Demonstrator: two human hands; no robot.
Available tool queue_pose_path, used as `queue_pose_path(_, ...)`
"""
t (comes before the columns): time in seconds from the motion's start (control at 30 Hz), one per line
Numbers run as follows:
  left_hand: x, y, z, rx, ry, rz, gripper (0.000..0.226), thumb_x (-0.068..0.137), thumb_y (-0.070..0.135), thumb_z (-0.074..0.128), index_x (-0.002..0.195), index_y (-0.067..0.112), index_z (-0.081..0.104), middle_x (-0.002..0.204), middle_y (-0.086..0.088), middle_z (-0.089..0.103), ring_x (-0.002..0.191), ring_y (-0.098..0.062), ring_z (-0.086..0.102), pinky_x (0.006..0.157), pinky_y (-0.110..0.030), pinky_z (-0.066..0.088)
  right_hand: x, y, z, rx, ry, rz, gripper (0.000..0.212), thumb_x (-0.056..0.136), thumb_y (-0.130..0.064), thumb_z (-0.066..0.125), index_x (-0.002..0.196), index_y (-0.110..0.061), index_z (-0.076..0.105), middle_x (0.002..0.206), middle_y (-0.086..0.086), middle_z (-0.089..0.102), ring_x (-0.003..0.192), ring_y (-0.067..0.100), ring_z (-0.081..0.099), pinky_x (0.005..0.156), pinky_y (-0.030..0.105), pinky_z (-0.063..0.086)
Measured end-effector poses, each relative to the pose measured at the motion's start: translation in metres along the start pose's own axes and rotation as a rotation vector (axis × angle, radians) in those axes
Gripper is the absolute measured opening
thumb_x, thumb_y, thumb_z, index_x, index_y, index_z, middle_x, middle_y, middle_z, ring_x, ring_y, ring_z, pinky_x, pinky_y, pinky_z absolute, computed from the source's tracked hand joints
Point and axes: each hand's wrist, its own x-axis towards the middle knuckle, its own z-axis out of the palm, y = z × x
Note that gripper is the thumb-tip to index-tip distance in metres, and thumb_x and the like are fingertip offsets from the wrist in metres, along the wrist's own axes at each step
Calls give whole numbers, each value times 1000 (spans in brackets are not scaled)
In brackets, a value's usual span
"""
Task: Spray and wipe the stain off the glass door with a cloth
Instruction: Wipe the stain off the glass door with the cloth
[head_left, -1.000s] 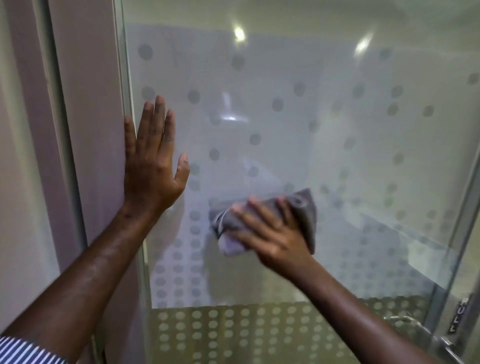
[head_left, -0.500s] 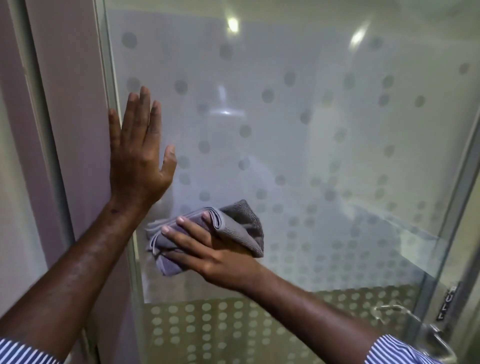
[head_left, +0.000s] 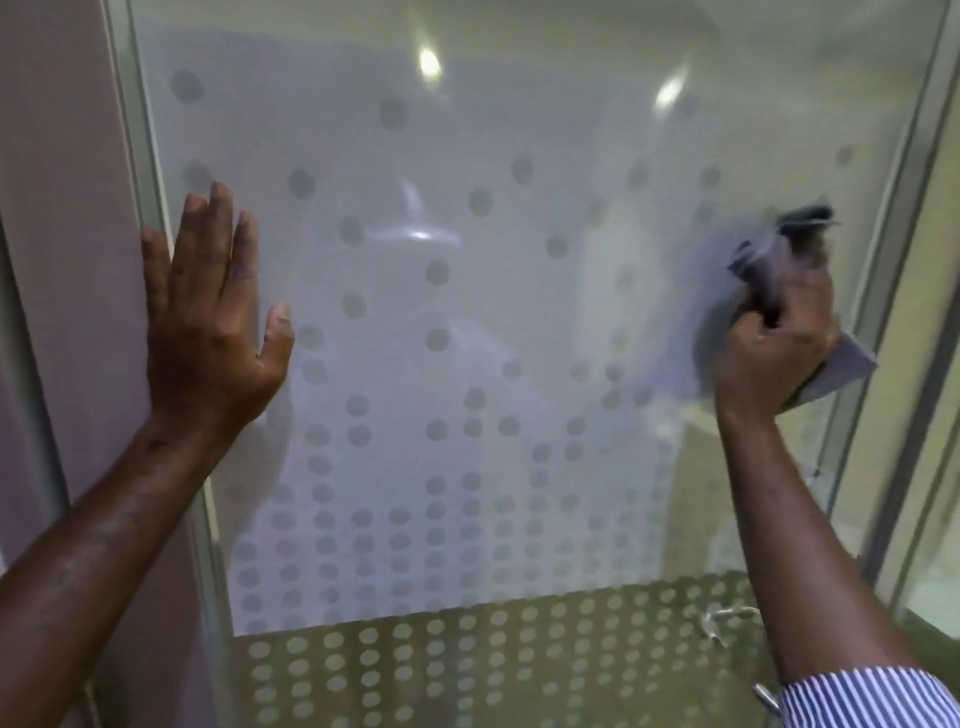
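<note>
The glass door (head_left: 519, 322) fills the view, frosted with grey dots that grow denser toward the bottom. My left hand (head_left: 208, 322) lies flat with fingers spread on the door's left edge, half on the glass and half on the frame. My right hand (head_left: 774, 353) grips a bunched grey cloth (head_left: 769, 270) and presses it on the glass near the right edge; the cloth is blurred by motion. No distinct stain can be made out on the glass. No spray bottle is in view.
A pale pink wall panel (head_left: 62, 260) and a metal frame strip (head_left: 140, 171) border the door on the left. A metal frame (head_left: 904, 218) runs down the right side. A chrome door handle (head_left: 727, 621) sits low on the right, beside my right forearm.
My right hand swept the cloth from the lower left of the glass, beside my left wrist, across to the right edge and higher up. My left hand stayed flat on the door's left edge.
</note>
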Motion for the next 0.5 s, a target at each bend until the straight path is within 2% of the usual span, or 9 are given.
queue_pose_path(0.1,0,1,1,6,-1,-8,70,96,24,47,158,3,24,168,-21,16,157,-35,13,127,-59,7,-7,9,-8,98,41,98,65,87,-8,50,143,-39,53,139,-3,64,123,27,64,100,50,52)
queue_pose_path(0.13,0,2,1,10,-2,-8,70,96,24,47,158,3,24,168,-21,16,157,-35,12,127,-59,7,-17,4,-7,104,45,114,59,90,-10,52,141,-38,55,138,1,65,122,29,64,102,52,51)
queue_pose_path(0.2,0,2,0,9,-1,-3,70,95,23,47,158,2,24,167,-21,16,157,-36,12,127,-59,7,-43,-5,-1,99,65,169,49,90,-12,56,137,-21,65,135,14,67,124,34,63,108,59,45)
queue_pose_path(0.27,0,2,1,11,-3,-1,70,96,23,47,158,2,23,167,-21,16,157,-36,12,127,-58,6,-77,-23,2,107,69,188,55,82,-8,53,135,-7,65,140,19,63,133,36,58,114,63,37)
queue_pose_path(0.37,0,1,2,22,7,-2,69,96,23,47,158,2,24,167,-22,17,157,-36,13,126,-59,7,-143,-60,3,125,-56,-53,64,73,-5,48,135,-5,63,145,21,57,136,39,54,114,67,33)
queue_pose_path(0.5,0,0,2,13,9,1,68,96,23,48,157,1,26,166,-22,19,156,-37,15,125,-62,11,-230,-108,-5,238,-489,-643,45,94,-9,52,135,-22,66,156,9,47,149,36,40,122,62,21)
